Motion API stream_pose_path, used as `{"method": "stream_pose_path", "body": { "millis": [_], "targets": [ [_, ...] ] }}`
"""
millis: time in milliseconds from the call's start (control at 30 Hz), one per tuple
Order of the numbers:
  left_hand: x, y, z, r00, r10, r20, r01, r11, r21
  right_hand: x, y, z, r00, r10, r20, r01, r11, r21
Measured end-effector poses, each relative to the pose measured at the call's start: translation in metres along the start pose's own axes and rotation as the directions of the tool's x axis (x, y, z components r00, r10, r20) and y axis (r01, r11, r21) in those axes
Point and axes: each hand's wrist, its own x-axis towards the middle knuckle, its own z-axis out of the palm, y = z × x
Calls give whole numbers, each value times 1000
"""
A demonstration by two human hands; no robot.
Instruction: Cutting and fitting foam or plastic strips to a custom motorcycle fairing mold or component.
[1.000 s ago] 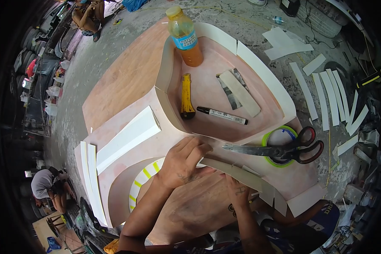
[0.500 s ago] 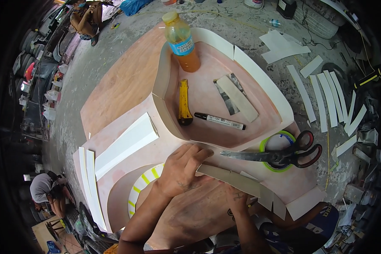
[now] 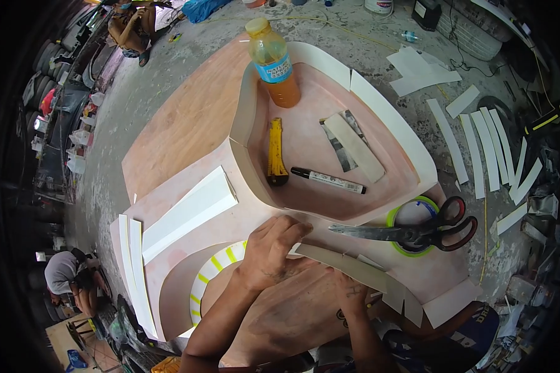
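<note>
Curving along the near side of the scissors, the strip looks thin and grey-beige, with a paler tip at its left end and slits near its right end. Its left end meets the left hand, which sits to the near left of the scissors with fingers bent; their grip is hidden, so I cannot tell if they pinch it. Nearer than the scissors, the right hand is up against the strip's near side, fingertips covered; whether they close on it I cannot tell. Tape lies beneath the scissors, the marker beyond them.
</note>
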Motion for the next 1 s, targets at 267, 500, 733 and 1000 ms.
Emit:
{"method": "stream_pose_path", "body": {
  "millis": [267,500,733,1000],
  "targets": [
    [-8,3,1,992,-123,-17,119,981,-156,10,8,9,934,357,2,-231,600,766],
    [-4,10,-5,974,-225,6,219,941,-259,33,-7,-56,883,183,432,-441,7,898],
    [-3,8,-6,978,-206,33,207,935,-289,11,-11,-122,937,-14,350,-283,555,782],
    [-6,9,-27,964,-216,156,259,895,-363,69,-8,-222,906,-409,-114,416,801,431]
  ]
}}
